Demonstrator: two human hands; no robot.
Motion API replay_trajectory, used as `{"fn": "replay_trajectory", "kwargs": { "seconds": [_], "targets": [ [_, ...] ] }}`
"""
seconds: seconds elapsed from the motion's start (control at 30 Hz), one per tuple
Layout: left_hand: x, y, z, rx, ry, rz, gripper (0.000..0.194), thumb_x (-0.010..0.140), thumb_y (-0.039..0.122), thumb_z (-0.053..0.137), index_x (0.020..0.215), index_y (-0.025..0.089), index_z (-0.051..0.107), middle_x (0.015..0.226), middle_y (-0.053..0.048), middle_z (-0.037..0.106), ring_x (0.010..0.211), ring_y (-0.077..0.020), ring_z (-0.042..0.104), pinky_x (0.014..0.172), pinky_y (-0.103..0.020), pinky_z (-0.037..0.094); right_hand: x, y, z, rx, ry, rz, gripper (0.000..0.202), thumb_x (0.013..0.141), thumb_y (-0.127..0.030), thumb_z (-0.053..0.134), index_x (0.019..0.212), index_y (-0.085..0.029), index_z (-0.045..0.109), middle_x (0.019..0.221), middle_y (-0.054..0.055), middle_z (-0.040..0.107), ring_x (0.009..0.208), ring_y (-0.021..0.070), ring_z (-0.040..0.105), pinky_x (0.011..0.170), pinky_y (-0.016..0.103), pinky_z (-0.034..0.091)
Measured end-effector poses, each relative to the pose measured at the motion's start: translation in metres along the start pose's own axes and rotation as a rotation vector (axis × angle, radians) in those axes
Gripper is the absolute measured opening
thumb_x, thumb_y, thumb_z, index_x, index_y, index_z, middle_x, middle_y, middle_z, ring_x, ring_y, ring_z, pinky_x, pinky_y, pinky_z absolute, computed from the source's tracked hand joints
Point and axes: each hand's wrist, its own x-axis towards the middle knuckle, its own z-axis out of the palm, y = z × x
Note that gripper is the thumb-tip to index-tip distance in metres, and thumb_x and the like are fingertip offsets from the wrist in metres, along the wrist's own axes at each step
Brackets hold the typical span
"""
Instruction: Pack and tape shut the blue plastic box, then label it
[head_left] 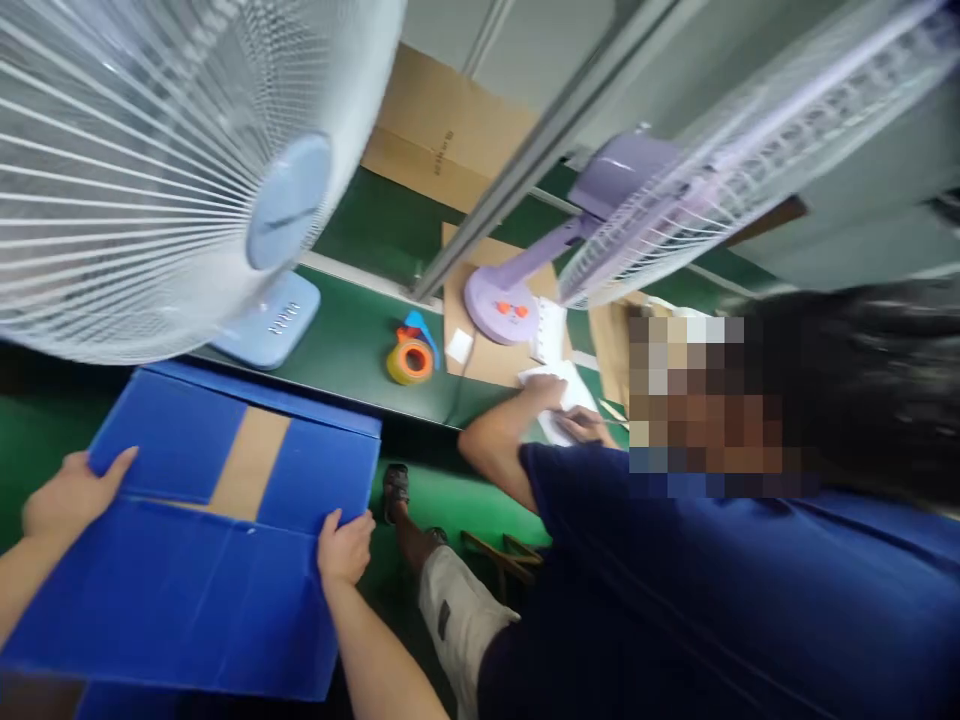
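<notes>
Hands grip a blue corrugated-plastic box at the packing belt

Fans dominate the view: a white-grilled fan with a pale blue hub and base (161,160) fills the upper left, its base standing on the green conveyor belt (352,340). A second fan, lilac (600,215), tilts across the upper right, its round base resting on a sheet of brown cardboard (491,360) laid on the belt.

Below the blue fan lies the blue corrugated-plastic box (187,570), folded flaps up, with a brown cardboard strip showing between its two upper flaps. It sits low in the left half of the view, between the person's two arms and just in front of the belt's near edge.

A co-worker in a dark blue shirt (712,590) sits to the right, one arm reaching onto the belt, both hands on a stack of white paper sheets (559,395) beside the lilac fan's base.

The left hand (67,495) clasps the box's left edge, thumb lying on top of the upper left flap and fingers curled out of sight behind it. The right hand (345,550) clamps the box's right edge, thumb over the front face, fingers wrapped around the edge.

On the belt between the two fan bases sits a roll of orange-and-yellow tape (410,360), touching a small blue dispenser. Just beside it lies a small white square card (459,346) on the cardboard.
</notes>
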Motion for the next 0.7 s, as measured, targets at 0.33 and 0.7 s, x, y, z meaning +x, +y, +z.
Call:
{"fn": "replay_trajectory", "kwargs": {
  "seconds": [0.33,0.7],
  "targets": [
    [-0.091,-0.091,0.058,-0.225,-0.065,0.057,0.078,0.104,0.08,0.028,0.125,0.011,0.058,0.114,-0.026,0.075,0.11,-0.0462,0.076,0.095,-0.051,0.058,0.025,0.003,-0.026,-0.193,-0.037,-0.193,0.071,0.109,-0.055,0.035,0.152,0.001,0.045,0.133,0.029,0.062,0.112,0.0423,0.071,0.095,0.052,0.057],
    [-0.088,-0.142,0.122,-0.444,-0.012,0.062,0.06,0.11,0.066,0.033,0.123,0.014,0.059,0.122,-0.024,0.074,0.12,-0.0421,0.072,0.098,-0.048,0.056,0.007,0.01,-0.018,-0.263,-0.11,-0.169,0.082,0.108,-0.071,0.021,0.147,-0.006,0.052,0.133,0.028,0.065,0.108,0.0466,0.073,0.091,0.055,0.057]
  ]
}}
